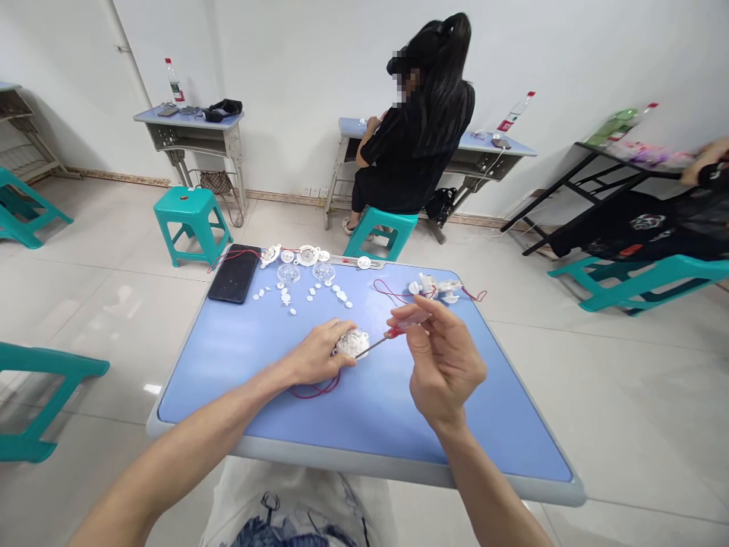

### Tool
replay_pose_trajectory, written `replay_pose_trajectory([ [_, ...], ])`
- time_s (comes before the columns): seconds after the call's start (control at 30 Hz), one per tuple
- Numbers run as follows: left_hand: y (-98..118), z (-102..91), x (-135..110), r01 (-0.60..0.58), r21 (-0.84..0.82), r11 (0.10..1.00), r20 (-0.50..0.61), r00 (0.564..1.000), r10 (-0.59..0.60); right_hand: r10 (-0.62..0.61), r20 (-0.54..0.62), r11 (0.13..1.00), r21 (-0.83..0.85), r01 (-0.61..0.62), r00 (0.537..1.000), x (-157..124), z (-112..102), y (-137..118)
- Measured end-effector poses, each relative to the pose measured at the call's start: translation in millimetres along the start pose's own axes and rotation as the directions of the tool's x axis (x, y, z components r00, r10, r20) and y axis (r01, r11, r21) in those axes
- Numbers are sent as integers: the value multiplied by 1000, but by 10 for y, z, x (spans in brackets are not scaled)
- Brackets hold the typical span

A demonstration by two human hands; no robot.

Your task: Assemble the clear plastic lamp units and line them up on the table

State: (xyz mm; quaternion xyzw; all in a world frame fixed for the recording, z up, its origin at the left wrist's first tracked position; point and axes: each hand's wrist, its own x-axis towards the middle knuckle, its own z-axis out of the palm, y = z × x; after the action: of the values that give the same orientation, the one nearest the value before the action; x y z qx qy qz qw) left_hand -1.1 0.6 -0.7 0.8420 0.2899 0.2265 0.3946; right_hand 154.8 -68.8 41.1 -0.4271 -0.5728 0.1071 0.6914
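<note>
My left hand (322, 351) is closed around the left side of a round, clear and white plastic piece (354, 343) resting on the blue table (273, 410). A red cord (320, 390) trails from under that hand. Between the thumb and fingers of my right hand (447, 357) is a screwdriver (405, 325) with a clear red handle. Its thin metal shaft slants down to the left, and the tip meets the edge of the round piece. Whether the tip sits in a screw is too small to tell.
A black phone (234, 273) lies at the table's back left. Along the back are several small white parts (285, 296), clear round covers (288, 273) and a white assembly (438, 287) with red cord. Beyond, a person (424, 121) sits on a green stool (383, 234) at another desk.
</note>
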Motion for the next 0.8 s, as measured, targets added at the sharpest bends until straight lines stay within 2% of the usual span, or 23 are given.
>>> replay_pose_trajectory([
  [0.1,-13,4,0,3,6,1000,-8,1000,-3,94,-35,994,59,-92,995,69,-69,40],
  [0.17,-23,8,-2,5,0,1000,-12,1000,-5,149,-40,988,32,-148,988,127,-166,130],
  [0.23,-30,10,-6,6,-3,1000,-12,1000,-6,199,-13,977,-79,-199,980,192,-302,278],
  [0.3,-30,11,-11,8,0,1000,-13,1000,-8,262,54,930,-280,-238,963,252,-459,465],
  [0.37,-26,9,-16,16,0,1000,-17,1000,-16,319,140,827,-524,-203,937,293,-606,655],
  [0.43,-21,7,-19,21,-7,1000,-21,1000,-21,356,220,730,-672,-123,908,305,-719,807],
  [0.5,-17,4,-20,16,-9,1000,-16,1000,-16,358,213,692,-714,-106,909,291,-786,897],
  [0.67,-13,-2,-21,21,-8,1000,-11,1000,-21,288,131,676,-729,-105,949,247,-833,920],
  [0.8,6,-21,-25,28,-9,1000,-1,1000,-28,366,199,590,-805,-61,909,215,-866,938],
])
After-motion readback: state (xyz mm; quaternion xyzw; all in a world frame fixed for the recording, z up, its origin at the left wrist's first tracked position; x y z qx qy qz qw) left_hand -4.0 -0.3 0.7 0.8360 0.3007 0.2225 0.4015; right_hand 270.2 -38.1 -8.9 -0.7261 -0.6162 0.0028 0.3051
